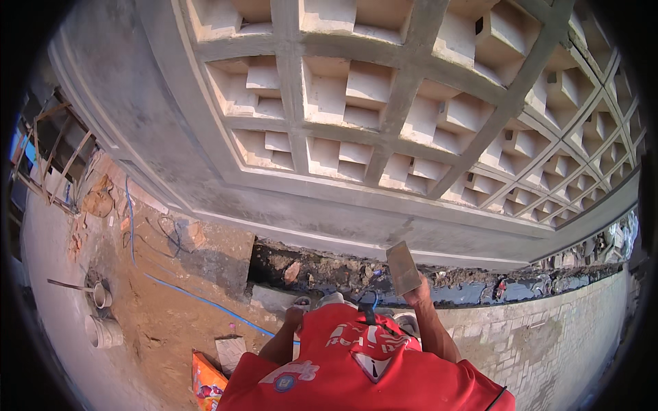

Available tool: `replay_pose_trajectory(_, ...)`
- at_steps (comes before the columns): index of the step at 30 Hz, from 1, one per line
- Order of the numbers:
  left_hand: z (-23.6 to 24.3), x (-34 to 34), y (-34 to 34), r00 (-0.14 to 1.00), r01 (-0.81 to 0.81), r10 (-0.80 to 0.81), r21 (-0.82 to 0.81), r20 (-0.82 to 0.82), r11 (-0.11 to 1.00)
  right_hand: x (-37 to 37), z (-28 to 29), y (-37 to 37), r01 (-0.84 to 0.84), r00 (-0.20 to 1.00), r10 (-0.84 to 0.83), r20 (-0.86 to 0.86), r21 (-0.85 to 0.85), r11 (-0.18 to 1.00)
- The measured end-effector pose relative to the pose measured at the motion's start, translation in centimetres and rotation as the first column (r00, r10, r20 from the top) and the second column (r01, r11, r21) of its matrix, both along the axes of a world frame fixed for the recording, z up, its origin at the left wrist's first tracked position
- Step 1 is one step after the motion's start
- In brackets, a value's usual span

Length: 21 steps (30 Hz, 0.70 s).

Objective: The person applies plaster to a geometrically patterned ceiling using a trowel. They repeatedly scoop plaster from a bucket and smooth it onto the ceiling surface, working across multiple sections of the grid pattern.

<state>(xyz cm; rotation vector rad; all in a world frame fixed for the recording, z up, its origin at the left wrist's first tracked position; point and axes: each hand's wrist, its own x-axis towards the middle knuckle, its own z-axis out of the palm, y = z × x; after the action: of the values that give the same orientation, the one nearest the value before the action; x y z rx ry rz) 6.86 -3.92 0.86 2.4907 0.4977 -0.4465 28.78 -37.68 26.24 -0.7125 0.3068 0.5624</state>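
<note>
My right hand is closed round a flat, rectangular plastering float with a grey-brown, mortar-stained face. The float stands up in front of the lower wall, over the muddy trench; whether it touches the wall I cannot tell. Lower and to the left, my left hand hangs beside my body near one foot. It looks curled, but its fingers are too small and dark to make out. In front of me rises a grey rendered wall with a grid of square recesses holding pale stepped blocks.
A wet trench with rubble runs along the wall's foot. A blue hose crosses the sandy ground at left. Two buckets stand at far left, below a wooden frame. An orange bag lies near me; brick paving spreads right.
</note>
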Motion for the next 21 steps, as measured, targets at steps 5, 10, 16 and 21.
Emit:
replay_pose_trajectory(5, 1.2, -1.6, 1.8, 0.877, 0.479, -0.466, 0.166, -0.113, 0.862, -0.5, 0.1, -1.4, 0.096, 0.995, -0.096, 0.002, 0.083, 0.992)
replay_pose_trajectory(10, 3.3, -1.2, 4.3, 0.728, 0.677, -0.613, 0.187, -0.307, 0.711, -0.9, 1.6, -3.2, 0.289, 0.955, -0.295, 0.012, 0.175, 0.941)
replay_pose_trajectory(16, 4.7, -1.6, 7.6, 0.977, -0.213, 0.186, -0.496, -0.105, 0.842, 1.2, 4.4, -3.7, 0.276, 0.952, -0.297, 0.079, 0.204, 0.939)
replay_pose_trajectory(21, 9.0, 2.7, 4.8, 0.783, -0.622, 0.476, -0.484, -0.400, 0.616, 3.3, 5.0, -3.6, 0.280, 0.936, -0.317, 0.151, 0.224, 0.933)
